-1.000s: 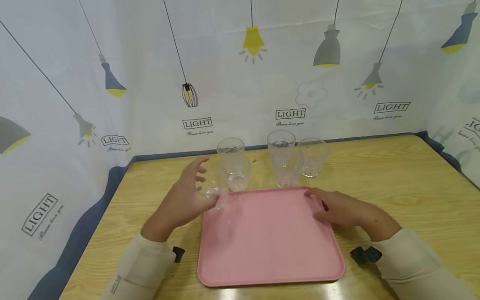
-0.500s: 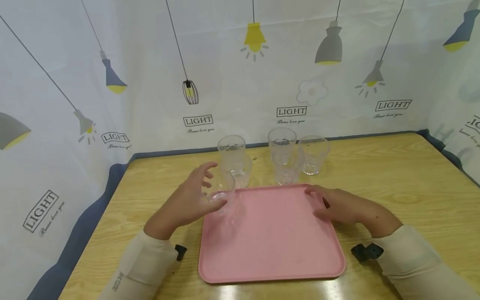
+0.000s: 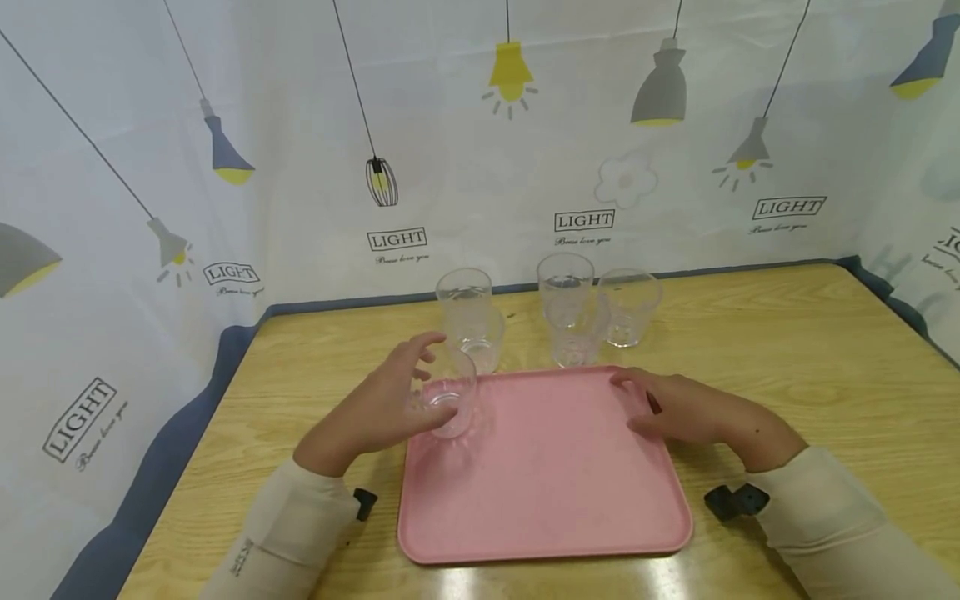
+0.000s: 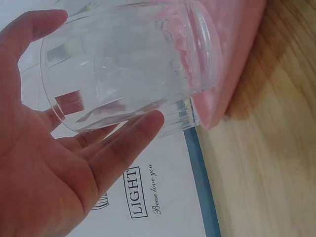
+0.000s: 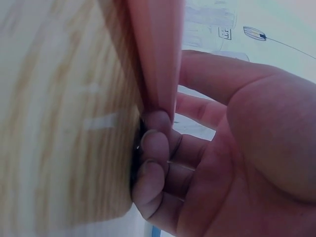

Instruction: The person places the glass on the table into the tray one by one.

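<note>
Plain pink across the tray (image 3: pixel 547 467), clear and colourless in the glasses (image 4: pixel 118 64). Yellowish and wood-grained on the desk (image 3: pixel 765 333), cream on the sleeves (image 3: pixel 832 517). Grey, yellow, blue and black in the printed lamps (image 3: pixel 660 87), black in the lettering (image 3: pixel 585 221), against white cloth (image 3: pixel 465 142).

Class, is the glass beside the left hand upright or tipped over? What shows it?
Upright: in the head view, the glass by the left hand has its rim uppermost, base toward the pink tray.

Pink tray (image 4: pixel 242 42) cut off in left wrist view; surface (image 5: pixel 59 123) blurred in right; sleeve print (image 3: pixel 242 557) unreadable.
</note>
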The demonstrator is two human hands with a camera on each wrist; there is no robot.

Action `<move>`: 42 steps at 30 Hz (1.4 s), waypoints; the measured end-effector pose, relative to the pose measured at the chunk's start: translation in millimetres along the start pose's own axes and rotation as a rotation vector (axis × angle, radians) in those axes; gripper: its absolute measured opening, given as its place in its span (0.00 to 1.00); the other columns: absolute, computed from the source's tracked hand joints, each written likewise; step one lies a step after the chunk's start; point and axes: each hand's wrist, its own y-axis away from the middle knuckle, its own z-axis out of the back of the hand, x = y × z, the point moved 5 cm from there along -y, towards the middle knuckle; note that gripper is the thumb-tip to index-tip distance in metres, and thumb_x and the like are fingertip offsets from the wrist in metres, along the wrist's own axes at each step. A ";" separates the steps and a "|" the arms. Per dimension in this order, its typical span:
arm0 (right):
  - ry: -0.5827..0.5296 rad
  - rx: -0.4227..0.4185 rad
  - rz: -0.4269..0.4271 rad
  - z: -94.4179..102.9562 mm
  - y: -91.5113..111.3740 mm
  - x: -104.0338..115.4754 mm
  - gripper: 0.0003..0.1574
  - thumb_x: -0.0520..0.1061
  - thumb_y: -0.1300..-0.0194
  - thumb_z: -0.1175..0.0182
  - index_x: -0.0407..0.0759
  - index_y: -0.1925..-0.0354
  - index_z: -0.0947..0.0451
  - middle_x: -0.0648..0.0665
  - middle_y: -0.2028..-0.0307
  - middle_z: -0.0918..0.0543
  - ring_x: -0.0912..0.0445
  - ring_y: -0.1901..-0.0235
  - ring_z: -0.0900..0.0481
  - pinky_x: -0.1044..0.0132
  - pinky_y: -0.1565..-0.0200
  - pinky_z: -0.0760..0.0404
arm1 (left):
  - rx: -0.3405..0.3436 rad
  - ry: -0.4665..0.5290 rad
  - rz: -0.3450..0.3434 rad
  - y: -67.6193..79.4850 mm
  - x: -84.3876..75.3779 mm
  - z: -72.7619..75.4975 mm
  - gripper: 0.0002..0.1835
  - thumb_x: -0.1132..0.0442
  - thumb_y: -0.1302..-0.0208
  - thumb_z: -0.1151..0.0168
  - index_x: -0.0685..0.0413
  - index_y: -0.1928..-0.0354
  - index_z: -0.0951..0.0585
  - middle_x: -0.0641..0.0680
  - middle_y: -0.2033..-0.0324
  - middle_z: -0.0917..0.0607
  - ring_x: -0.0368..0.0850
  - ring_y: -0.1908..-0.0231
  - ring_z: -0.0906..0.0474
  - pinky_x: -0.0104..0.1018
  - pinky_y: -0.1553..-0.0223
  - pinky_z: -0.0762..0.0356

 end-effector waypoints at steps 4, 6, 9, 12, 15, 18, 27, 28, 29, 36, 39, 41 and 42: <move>-0.001 -0.002 0.001 0.5 -0.3 -1.1 0.36 0.48 0.39 0.42 0.46 0.36 0.41 0.41 0.56 0.24 0.53 0.60 0.28 0.58 0.57 0.28 | 0.015 0.006 -0.005 0.0 -1.0 0.6 0.44 0.42 0.52 0.33 0.21 0.36 0.49 0.46 0.42 0.33 0.48 0.44 0.29 0.45 0.52 0.24; -0.004 0.001 0.002 0.5 -0.8 -1.8 0.36 0.49 0.39 0.41 0.46 0.36 0.41 0.41 0.56 0.24 0.53 0.60 0.28 0.58 0.58 0.28 | 0.022 0.009 0.000 0.0 -1.0 1.0 0.44 0.42 0.52 0.33 0.21 0.36 0.49 0.47 0.42 0.33 0.48 0.44 0.30 0.45 0.52 0.24; -0.007 0.003 0.000 0.7 -1.4 -2.8 0.36 0.49 0.39 0.41 0.47 0.36 0.41 0.42 0.57 0.24 0.53 0.60 0.29 0.59 0.58 0.28 | 0.033 0.016 0.009 0.0 -0.4 1.3 0.45 0.41 0.53 0.33 0.21 0.36 0.49 0.46 0.41 0.35 0.48 0.43 0.30 0.44 0.53 0.24; 0.000 0.004 0.003 1.1 -1.7 -3.1 0.35 0.49 0.39 0.41 0.47 0.36 0.41 0.41 0.56 0.24 0.53 0.60 0.28 0.58 0.58 0.28 | 0.037 0.006 0.014 0.3 0.6 1.4 0.46 0.36 0.55 0.34 0.19 0.36 0.50 0.43 0.42 0.35 0.47 0.43 0.31 0.43 0.54 0.25; -0.003 0.006 0.005 1.3 -1.9 -2.5 0.35 0.49 0.39 0.41 0.47 0.36 0.41 0.41 0.56 0.24 0.53 0.60 0.28 0.59 0.58 0.28 | 0.042 -0.015 0.021 1.4 1.0 1.9 0.48 0.31 0.59 0.35 0.17 0.36 0.51 0.42 0.43 0.34 0.46 0.44 0.31 0.43 0.55 0.25; -0.016 0.011 0.003 1.3 -2.3 -1.9 0.36 0.49 0.39 0.41 0.47 0.36 0.41 0.42 0.58 0.24 0.53 0.61 0.29 0.59 0.59 0.28 | 0.046 -0.039 0.036 2.6 1.1 2.6 0.49 0.28 0.60 0.37 0.15 0.36 0.53 0.42 0.43 0.34 0.46 0.44 0.31 0.45 0.55 0.25; -0.047 0.024 -0.005 -0.7 -2.2 -2.0 0.37 0.50 0.39 0.41 0.47 0.35 0.42 0.40 0.55 0.24 0.53 0.59 0.28 0.59 0.59 0.28 | -0.058 -0.138 0.032 -3.9 -5.1 10.8 0.44 0.25 0.53 0.47 0.18 0.35 0.53 0.42 0.40 0.36 0.45 0.41 0.32 0.52 0.49 0.28; -0.047 0.023 -0.004 -0.8 -2.1 -2.4 0.37 0.50 0.39 0.41 0.47 0.35 0.42 0.41 0.56 0.24 0.53 0.60 0.29 0.59 0.59 0.28 | -0.070 -0.158 0.036 -5.8 -7.0 12.2 0.44 0.24 0.53 0.48 0.18 0.35 0.52 0.42 0.39 0.37 0.45 0.42 0.32 0.52 0.49 0.28; -0.049 0.024 -0.006 -0.9 -1.9 -2.6 0.37 0.50 0.39 0.41 0.47 0.35 0.42 0.41 0.57 0.25 0.53 0.60 0.29 0.60 0.60 0.28 | -0.075 -0.176 0.034 -8.1 -9.3 13.6 0.44 0.24 0.53 0.49 0.19 0.34 0.53 0.43 0.38 0.38 0.46 0.41 0.32 0.53 0.49 0.28; -0.035 0.017 -0.007 -0.3 -1.2 -2.5 0.37 0.50 0.39 0.40 0.48 0.35 0.42 0.44 0.63 0.25 0.55 0.64 0.29 0.62 0.62 0.30 | -0.089 -0.305 0.034 -29.1 -28.4 20.9 0.47 0.19 0.57 0.54 0.20 0.33 0.53 0.49 0.36 0.39 0.50 0.44 0.31 0.55 0.51 0.27; -0.025 0.011 0.006 -0.7 -1.4 -2.0 0.37 0.50 0.39 0.41 0.48 0.35 0.42 0.45 0.66 0.26 0.55 0.66 0.30 0.63 0.64 0.31 | -0.069 -0.336 0.044 -38.4 -34.0 20.5 0.49 0.19 0.57 0.55 0.25 0.32 0.53 0.53 0.37 0.38 0.52 0.46 0.29 0.55 0.53 0.26; -0.020 0.008 0.011 -0.8 -1.6 -1.6 0.37 0.50 0.39 0.41 0.48 0.35 0.42 0.45 0.66 0.26 0.55 0.65 0.29 0.62 0.64 0.30 | -0.051 -0.352 0.060 -44.1 -36.6 19.2 0.51 0.20 0.56 0.53 0.29 0.31 0.52 0.55 0.36 0.39 0.53 0.45 0.30 0.54 0.51 0.26; -0.017 0.007 0.014 -0.8 -1.7 -1.5 0.37 0.50 0.39 0.41 0.48 0.35 0.42 0.45 0.65 0.26 0.55 0.65 0.29 0.62 0.63 0.30 | -0.041 -0.364 0.065 -47.0 -37.5 18.2 0.51 0.21 0.55 0.52 0.31 0.30 0.53 0.57 0.35 0.40 0.54 0.44 0.30 0.55 0.51 0.27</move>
